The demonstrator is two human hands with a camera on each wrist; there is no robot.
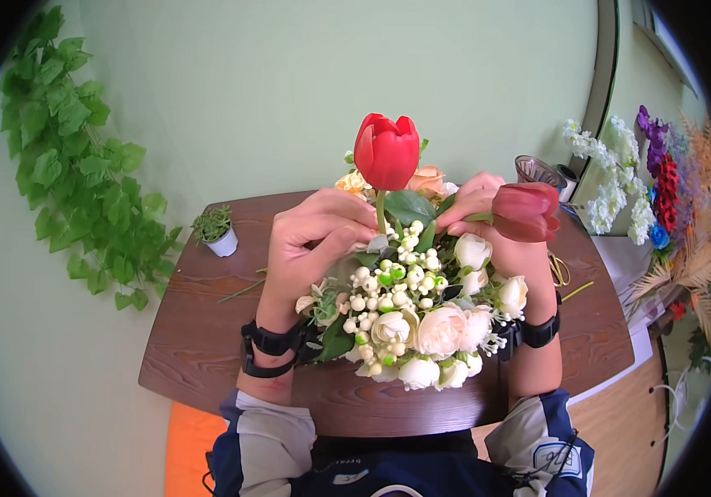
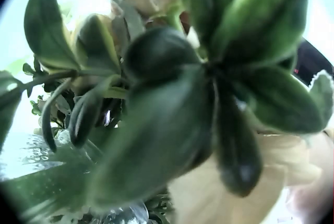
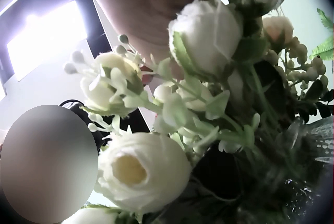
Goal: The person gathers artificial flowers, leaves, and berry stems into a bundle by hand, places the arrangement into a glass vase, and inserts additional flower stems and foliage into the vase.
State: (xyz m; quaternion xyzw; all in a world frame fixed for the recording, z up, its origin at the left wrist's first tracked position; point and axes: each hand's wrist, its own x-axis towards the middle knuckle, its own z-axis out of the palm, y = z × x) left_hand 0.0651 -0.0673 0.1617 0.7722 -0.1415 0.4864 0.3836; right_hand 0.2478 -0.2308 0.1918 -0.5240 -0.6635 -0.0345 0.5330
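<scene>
White and cream artificial roses (image 1: 442,331), white berry sprigs (image 1: 397,290) and green leaves fill a dense arrangement at the table's middle. A bright red tulip (image 1: 387,153) stands upright above it, and my left hand (image 1: 314,236) pinches at its stem from the left. Opposite, my right hand (image 1: 475,207) pinches the stem of a darker red tulip (image 1: 526,213), whose head tilts right in front of the hand. Leaves (image 2: 156,146) hide most of the left hand in its wrist view. White roses (image 3: 148,169) screen the right hand's fingers in the right wrist view.
A small potted succulent (image 1: 221,234) sits on the dark wooden table (image 1: 198,331) at left. Behind the right hand is a ribbed glass (image 1: 537,171). Several artificial flowers (image 1: 620,182) crowd the right side. Ivy (image 1: 74,166) hangs on the left wall.
</scene>
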